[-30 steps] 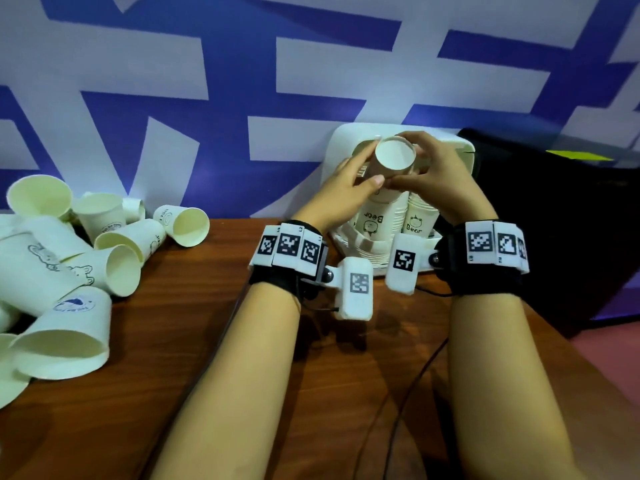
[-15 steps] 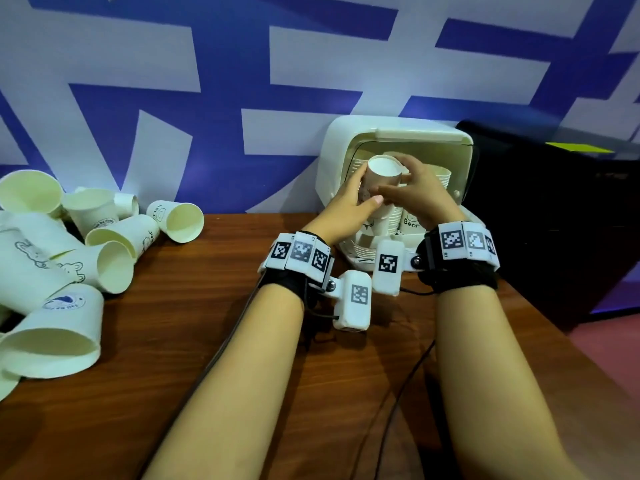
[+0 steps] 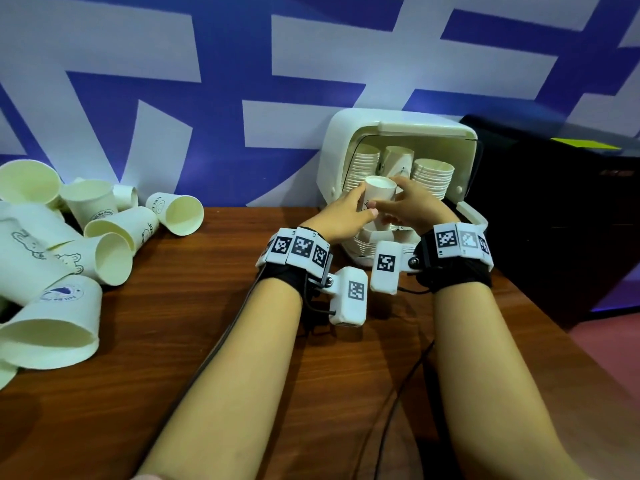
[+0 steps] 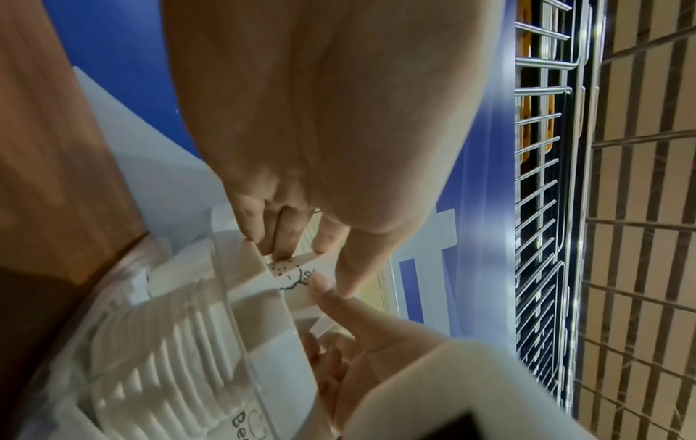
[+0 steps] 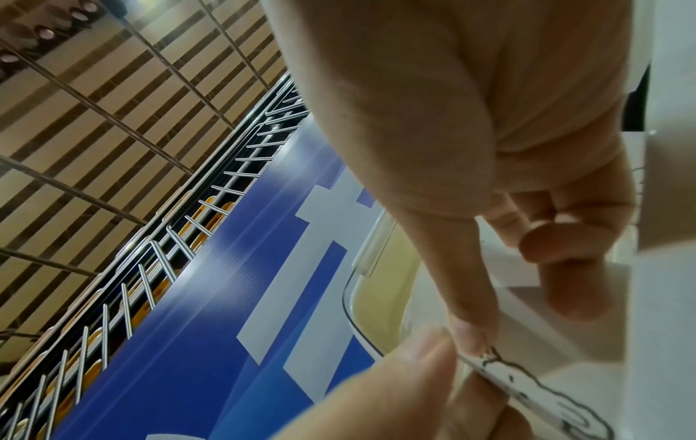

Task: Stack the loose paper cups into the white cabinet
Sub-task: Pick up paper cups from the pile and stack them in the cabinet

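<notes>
**Cabinet's filling up, but there's a whole pile left**

Far left of the table (image 3: 214,306) is the heap of loose cups (image 3: 104,237), mostly on their sides, mouths pointing every which way. I can't get a clean count since some run off the edge of the shot, but it's roughly ten. So I'd say a good chunk of the job is still waiting.

Moving right, the left hand (image 3: 341,214) and right hand (image 3: 414,206) are both on one cup (image 3: 380,195), held bottom-up right at the cabinet (image 3: 341,140) opening. Left fingers are curled around its side with the thumb across the front; the right is pinching the other side between thumb and fingers. The wrist views back that up: fingertips on the printed wall from both sides.

Inside the cabinet there are already nested stacks (image 3: 433,176), one tall column at left, another at right, something in the middle behind. My guess is this cup is going down onto a front stack next, though I can't see where it'll seat.
</notes>
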Tool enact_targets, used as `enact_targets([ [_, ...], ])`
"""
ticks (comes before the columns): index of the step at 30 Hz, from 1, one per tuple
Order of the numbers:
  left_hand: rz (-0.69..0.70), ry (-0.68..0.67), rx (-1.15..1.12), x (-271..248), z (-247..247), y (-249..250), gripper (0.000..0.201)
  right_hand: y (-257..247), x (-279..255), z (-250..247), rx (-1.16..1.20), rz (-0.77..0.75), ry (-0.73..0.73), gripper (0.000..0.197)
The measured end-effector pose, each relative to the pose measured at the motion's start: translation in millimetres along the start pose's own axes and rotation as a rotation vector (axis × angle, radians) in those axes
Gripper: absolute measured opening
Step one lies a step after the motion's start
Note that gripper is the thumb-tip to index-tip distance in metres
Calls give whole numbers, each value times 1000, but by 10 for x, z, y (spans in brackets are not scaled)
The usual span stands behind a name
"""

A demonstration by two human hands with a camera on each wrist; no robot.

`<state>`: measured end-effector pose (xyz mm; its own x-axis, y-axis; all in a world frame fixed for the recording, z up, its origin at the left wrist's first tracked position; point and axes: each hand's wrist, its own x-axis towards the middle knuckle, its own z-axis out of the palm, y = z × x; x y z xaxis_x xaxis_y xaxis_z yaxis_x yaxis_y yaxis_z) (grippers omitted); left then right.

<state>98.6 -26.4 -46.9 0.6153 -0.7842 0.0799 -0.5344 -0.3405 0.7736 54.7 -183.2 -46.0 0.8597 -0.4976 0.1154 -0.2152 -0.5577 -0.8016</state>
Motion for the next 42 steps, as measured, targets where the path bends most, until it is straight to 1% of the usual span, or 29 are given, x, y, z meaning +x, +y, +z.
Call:
enact_targets([
  [2, -2, 7, -16, 7, 8, 0, 59, -1, 5, -5, -11, 7, 5, 56],
  [3, -7, 7, -30, 11, 5, -3, 58, -13, 9, 0, -20, 16, 3, 60],
  [5, -23, -5, -60, 7, -4, -12, 58, -64, 3, 19, -33, 41, -12, 71],
  [7, -50, -26, -77, -5, -36, -28, 62, -132, -2, 36, -41, 63, 5, 87],
  [9, -72, -40, -21, -51, -139, -24, 68, -220, -27, 42, -100, 71, 76, 102],
  [11, -73, -54, 57, -135, -325, 7, 66, -298, -58, 25, -165, 51, 165, 106],
  [14, -67, -15, 193, -345, -679, 64, 53, -464, -176, 9, -199, -15, 283, 90],
  [16, -72, 34, 292, -513, -883, 75, 45, -581, -232, 40, -189, -71, 322, 84],
  [18, -120, 71, 363, -668, -1037, 40, 40, -680, -243, 123, -133, -117, 331, 80],
  [20, -208, 100, 444, -807, -1168, -34, 38, -763, -263, 255, -106, -164, 312, 68],
  [22, -306, 135, 505, -920, -1288, -146, 39, -835, -292, 415, -69, -229, 268, 47],
  [24, -398, 179, 532, -1042, -1401, -290, 41, -919, -347, 601, -17, -294, 209, 36],
  [27, -527, 261, 556, -1212, -1555, -527, 44, -1034, -419, 904, 53, -337, 99, 31],
  [30, -607, 385, 537, -1328, -1714, -729, 46, -1128, -472, 1235, 101, -330, -54, 28],
  [34, -674, 552, 447, -1379, -1811, -975, 49, -1307, -472, 1597, 130, -267, -330, 31],
  [36, -717, 606, 463, -1375, -1782, -1082, 50, -1415, -460, 1737, 163, -212, -455, 32],
  [39, -788, 576, 552, -1337, -1704, -1240, 55, -1523, -380, 1976, 217, -117, -587, 51],
  [40, -802, 560, 553, -1319, -1672, -1295, 56, -1545, -359, 2052, 227, -77, -621, 51],
  [42, -828, 532, 549, -1266, -1590, -1384, 55, -1536, -319, 2192, 286, -1, -670, 38],
])
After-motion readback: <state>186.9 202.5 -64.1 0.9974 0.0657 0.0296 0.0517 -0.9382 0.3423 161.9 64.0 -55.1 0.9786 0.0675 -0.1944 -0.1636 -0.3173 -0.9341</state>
